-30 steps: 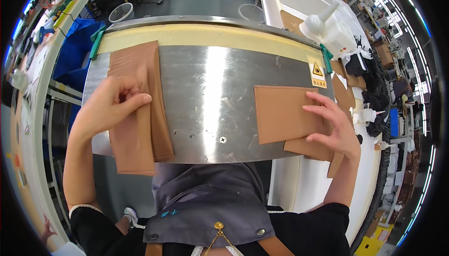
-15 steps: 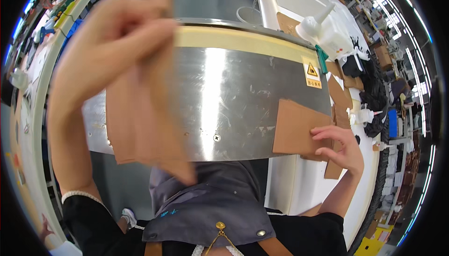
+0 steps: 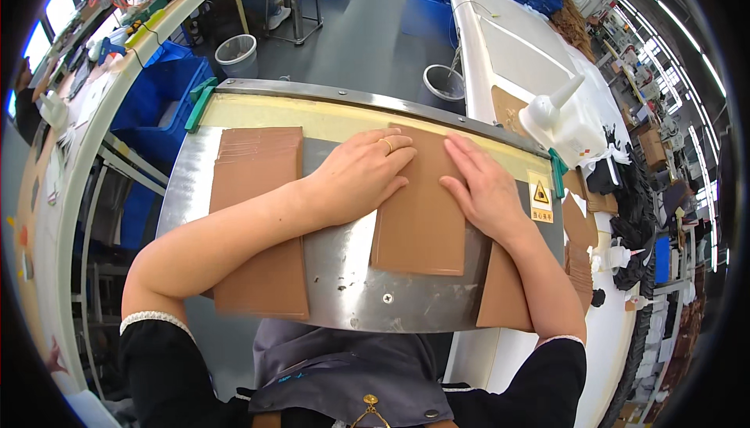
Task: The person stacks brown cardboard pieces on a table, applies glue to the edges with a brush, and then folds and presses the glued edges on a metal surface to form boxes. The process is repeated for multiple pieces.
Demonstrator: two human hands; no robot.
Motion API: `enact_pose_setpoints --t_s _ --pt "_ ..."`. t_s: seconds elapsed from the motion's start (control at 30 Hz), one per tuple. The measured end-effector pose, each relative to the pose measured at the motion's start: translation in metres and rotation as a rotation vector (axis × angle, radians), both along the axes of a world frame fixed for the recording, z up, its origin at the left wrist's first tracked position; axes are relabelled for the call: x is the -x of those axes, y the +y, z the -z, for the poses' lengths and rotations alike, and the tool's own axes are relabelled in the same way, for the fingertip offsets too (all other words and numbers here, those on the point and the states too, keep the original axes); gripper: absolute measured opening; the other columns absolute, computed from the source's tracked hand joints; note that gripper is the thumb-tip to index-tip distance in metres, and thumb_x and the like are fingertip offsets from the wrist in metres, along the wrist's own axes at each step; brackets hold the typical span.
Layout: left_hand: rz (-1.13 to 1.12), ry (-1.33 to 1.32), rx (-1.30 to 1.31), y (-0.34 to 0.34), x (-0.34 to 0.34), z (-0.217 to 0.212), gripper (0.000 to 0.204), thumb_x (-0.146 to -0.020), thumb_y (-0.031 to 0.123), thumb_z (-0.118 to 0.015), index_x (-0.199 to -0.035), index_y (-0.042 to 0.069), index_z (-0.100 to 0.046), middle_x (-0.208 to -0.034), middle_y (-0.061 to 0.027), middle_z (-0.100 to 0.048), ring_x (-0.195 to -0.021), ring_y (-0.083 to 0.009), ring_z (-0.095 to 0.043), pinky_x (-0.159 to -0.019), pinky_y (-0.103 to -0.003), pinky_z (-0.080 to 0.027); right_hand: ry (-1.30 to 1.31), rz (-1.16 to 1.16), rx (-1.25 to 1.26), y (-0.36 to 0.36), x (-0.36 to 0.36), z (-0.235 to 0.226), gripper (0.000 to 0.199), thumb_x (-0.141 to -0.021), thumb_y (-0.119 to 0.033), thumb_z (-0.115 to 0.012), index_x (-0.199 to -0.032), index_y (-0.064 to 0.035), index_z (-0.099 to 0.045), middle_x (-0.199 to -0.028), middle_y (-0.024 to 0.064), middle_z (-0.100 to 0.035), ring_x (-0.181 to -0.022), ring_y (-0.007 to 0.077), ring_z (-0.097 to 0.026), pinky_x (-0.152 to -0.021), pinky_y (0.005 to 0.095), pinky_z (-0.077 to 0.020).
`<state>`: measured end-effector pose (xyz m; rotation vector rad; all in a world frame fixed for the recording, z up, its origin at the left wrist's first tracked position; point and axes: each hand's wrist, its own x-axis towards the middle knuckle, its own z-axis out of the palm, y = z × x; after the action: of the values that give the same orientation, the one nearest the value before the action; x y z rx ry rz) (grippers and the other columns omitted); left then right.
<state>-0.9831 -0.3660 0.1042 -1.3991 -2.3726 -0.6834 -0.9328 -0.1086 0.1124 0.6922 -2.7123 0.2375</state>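
Observation:
A brown leather-like panel (image 3: 420,229) lies flat at the middle of a shiny metal work plate (image 3: 344,281), reaching up over the yellow strip at its far edge. My left hand (image 3: 363,171), with a ring on one finger, rests fingers outstretched on the panel's upper left edge. Along its upper right edge my right hand (image 3: 488,186) lies with fingers straight and thumb apart. Under my left forearm is a stack of similar brown panels (image 3: 258,275), its edges fanned at the top. More brown panels (image 3: 504,295) lie by my right forearm.
Green clamps (image 3: 201,107) (image 3: 557,172) sit at the plate's far corners. A white bottle with a long nozzle (image 3: 551,111) stands on the right-hand table. Beyond the plate are two waste bins (image 3: 237,57) (image 3: 444,84) and a blue crate (image 3: 168,107). Someone sits on a stool (image 3: 298,10).
My left hand has come down from the raised, blurred position at left to the middle panel. My right hand has left the right-hand panels and moved up and left onto the middle panel.

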Motion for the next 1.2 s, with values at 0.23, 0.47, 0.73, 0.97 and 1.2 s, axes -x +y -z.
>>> enact_pose_setpoints --t_s 0.23,0.47,0.73,0.97,1.2 --pt "-0.091 -0.013 0.07 -0.001 -0.002 0.007 0.044 -0.093 0.026 -0.068 -0.125 -0.003 -0.062 -0.137 -0.0173 -0.06 -0.126 -0.0317 -0.055 -0.109 -0.043 -0.04 -0.087 0.105 0.191 0.014 -0.003 -0.003 0.044 -0.093 -0.022 -0.072 -0.13 0.0005 -0.063 -0.138 0.0149 -0.061 -0.124 0.0341 -0.059 -0.105 0.0421 -0.049" --pt "-0.145 0.014 0.039 -0.001 -0.006 0.001 0.053 -0.092 0.035 -0.067 -0.128 -0.004 -0.061 -0.139 -0.0202 -0.057 -0.128 -0.0367 -0.05 -0.111 -0.046 -0.036 -0.113 0.095 0.13 0.01 -0.009 -0.005 0.05 -0.095 -0.025 -0.071 -0.135 0.0008 -0.06 -0.147 0.0149 -0.054 -0.131 0.0355 -0.054 -0.108 0.0431 -0.0466" --pt "-0.169 0.016 0.066 0.0 -0.006 0.003 0.057 -0.093 0.038 -0.068 -0.131 -0.004 -0.059 -0.14 -0.0201 -0.056 -0.131 -0.0379 -0.048 -0.113 -0.048 -0.034 -0.052 0.062 0.067 0.013 -0.008 -0.003 0.052 -0.094 -0.025 -0.071 -0.136 0.0025 -0.058 -0.144 0.0156 -0.056 -0.13 0.0364 -0.055 -0.108 0.0434 -0.0464" --pt "-0.111 -0.008 0.08 -0.001 -0.007 -0.007 0.054 -0.092 0.029 -0.068 -0.135 -0.001 -0.058 -0.14 -0.017 -0.054 -0.133 -0.0403 -0.043 -0.112 -0.049 -0.035 -0.06 0.057 0.131 0.009 -0.008 -0.006 0.043 -0.093 -0.019 -0.07 -0.13 0.0012 -0.06 -0.134 0.015 -0.058 -0.124 0.0352 -0.057 -0.105 0.0437 -0.0456" --pt "-0.042 -0.163 0.312 0.013 -0.014 -0.021 0.037 -0.085 0.011 -0.064 -0.121 0.0 -0.063 -0.13 -0.0158 -0.06 -0.126 -0.0385 -0.049 -0.109 -0.052 -0.038 -0.12 -0.005 0.134 0.015 -0.008 -0.018 0.026 -0.092 -0.016 -0.07 -0.115 -0.0037 -0.069 -0.11 0.0131 -0.07 -0.108 0.0328 -0.066 -0.1 0.0443 -0.048"
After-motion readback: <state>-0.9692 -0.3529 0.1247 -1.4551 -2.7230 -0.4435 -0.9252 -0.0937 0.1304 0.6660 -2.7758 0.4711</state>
